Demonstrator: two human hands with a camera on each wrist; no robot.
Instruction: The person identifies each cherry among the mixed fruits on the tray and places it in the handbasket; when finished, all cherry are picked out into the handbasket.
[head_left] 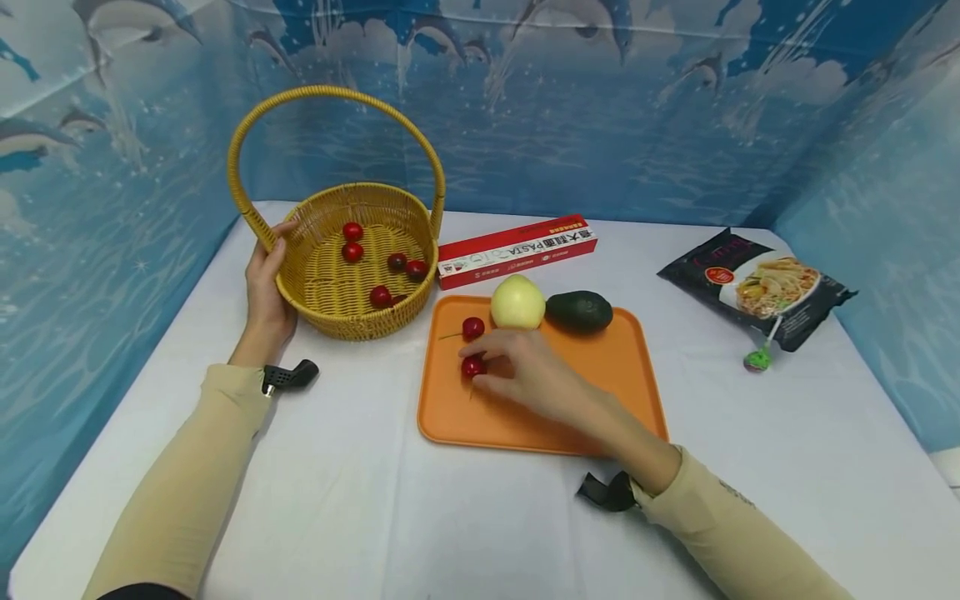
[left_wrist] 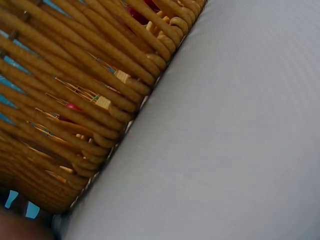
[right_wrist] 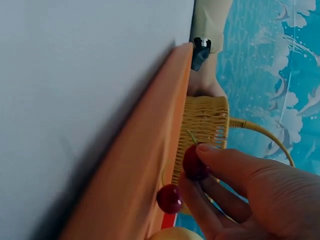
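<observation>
My left hand (head_left: 266, 292) grips the left side of a yellow wicker basket (head_left: 347, 327) with a tall arched handle. Several dark red cherries (head_left: 352, 252) lie inside it. In the left wrist view the woven wall of the basket (left_wrist: 75, 95) fills the upper left. My right hand (head_left: 536, 371) pinches a stemmed cherry (right_wrist: 195, 163) between thumb and fingers, above the left part of an orange tray (head_left: 450, 417). Another cherry (head_left: 472, 328) lies on the tray just beyond it. A pale yellow-green round fruit (head_left: 518, 302) and an avocado (head_left: 579, 312) sit along the tray's back edge.
Behind the tray lies a red and white pasta box (head_left: 517, 250), beside the basket. A black food packet (head_left: 750, 287) and a green-wrapped lollipop (head_left: 757, 360) are at the right. A blue dolphin-print curtain (head_left: 562, 125) closes off the white table's back and sides.
</observation>
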